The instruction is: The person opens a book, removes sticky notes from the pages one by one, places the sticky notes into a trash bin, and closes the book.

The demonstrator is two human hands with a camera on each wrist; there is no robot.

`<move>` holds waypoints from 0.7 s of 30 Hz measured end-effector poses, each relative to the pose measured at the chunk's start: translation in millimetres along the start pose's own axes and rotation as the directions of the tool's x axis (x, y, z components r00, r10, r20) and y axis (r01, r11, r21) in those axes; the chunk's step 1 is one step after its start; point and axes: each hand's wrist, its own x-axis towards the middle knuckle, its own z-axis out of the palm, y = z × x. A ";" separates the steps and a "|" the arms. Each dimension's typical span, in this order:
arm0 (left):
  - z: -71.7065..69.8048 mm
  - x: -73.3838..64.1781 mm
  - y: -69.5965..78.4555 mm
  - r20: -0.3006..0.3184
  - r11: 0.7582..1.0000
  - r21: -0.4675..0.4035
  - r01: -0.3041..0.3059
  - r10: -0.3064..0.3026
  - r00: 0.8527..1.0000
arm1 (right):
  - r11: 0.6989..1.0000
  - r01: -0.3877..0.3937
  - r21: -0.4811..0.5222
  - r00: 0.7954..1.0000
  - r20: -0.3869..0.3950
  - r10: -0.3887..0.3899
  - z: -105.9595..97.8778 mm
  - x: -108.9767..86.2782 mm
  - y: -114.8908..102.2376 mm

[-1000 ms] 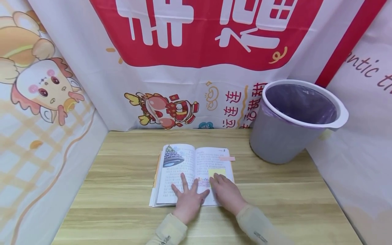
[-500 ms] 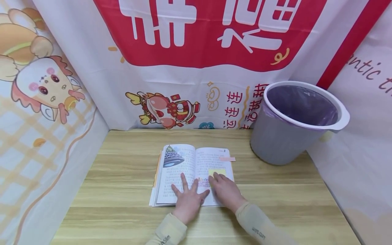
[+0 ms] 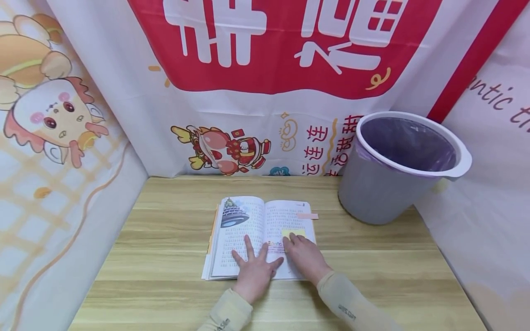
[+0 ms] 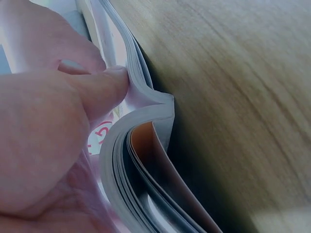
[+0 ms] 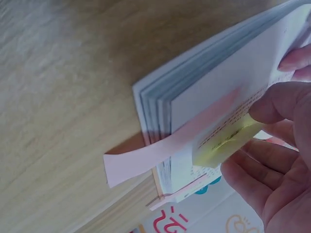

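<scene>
Currently, the right hand [image 3: 306,258] rests bent fingers on the yellow note [image 3: 295,233], which lies on the right-hand page; its thumb is close to the note, but the views do not show whether thumb and fingers pinch the paper. The left hand [image 3: 253,276] is spread wide, fingers fanned, gripping nothing and bracing the lower part of the open book [image 3: 262,232]; its thumb touches the page near the gutter. Step in hand, by judgement: handling the note while the left hand steadies the 2 facing pages; setting and peeling cannot be told apart here. If setting, the next move calls for even pressure across the note; if peeling, for a secure edge pinch with the page held flat. Farther up the same page, 1 pink strip [image 3: 307,216] projects past the right edge. The book lies on the wood-grain table [image 3: 165,253], well apart from the gray bin [image 3: 374,188], which stands at the far right with a purple liner. Behind the table hangs a printed cloth [image 3: 265,101].
</scene>
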 end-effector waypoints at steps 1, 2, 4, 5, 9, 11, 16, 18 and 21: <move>0.6 -0.1 -0.1 -0.001 1.000 -0.001 0.000 0.000 1.000 | 1.000 -0.016 0.020 1.000 -0.007 0.016 -1.0 0.1 0.9; 0.7 0.0 -0.2 -0.003 1.000 -0.002 0.000 0.000 1.000 | 0.999 -0.033 0.040 0.999 -0.011 0.033 -1.7 0.1 2.1; 0.7 0.0 -0.3 -0.007 1.000 -0.007 -0.001 0.001 1.000 | 0.994 -0.065 0.083 0.998 -0.013 0.066 -3.5 0.2 4.4; 0.8 0.0 -0.3 -0.009 1.000 -0.007 -0.002 0.002 1.000 | 0.992 -0.079 0.103 0.997 -0.015 0.081 -4.2 0.4 5.7; 0.3 -0.6 -0.3 -0.023 1.000 -0.003 -0.007 0.007 1.000 | 0.983 -0.106 0.148 0.993 -0.026 0.111 -3.7 0.3 10.8; 0.1 -0.9 -0.1 -0.025 1.000 -0.001 -0.007 0.007 1.000 | 0.980 -0.109 0.163 0.992 -0.042 0.118 -2.7 -0.1 13.2; 0.5 -0.8 0.0 -0.015 1.000 0.011 -0.002 0.002 1.000 | 0.970 -0.123 0.212 0.987 -0.080 0.142 -2.8 -1.4 17.8; 0.5 -0.6 0.2 -0.009 1.000 0.013 -0.001 0.001 1.000 | 0.963 -0.138 0.230 0.984 -0.080 0.160 -4.4 -1.9 19.1; 0.1 -0.4 0.6 -0.005 1.000 0.017 -0.002 0.002 1.000 | 0.955 -0.166 0.247 0.980 -0.065 0.188 -8.3 -2.5 20.6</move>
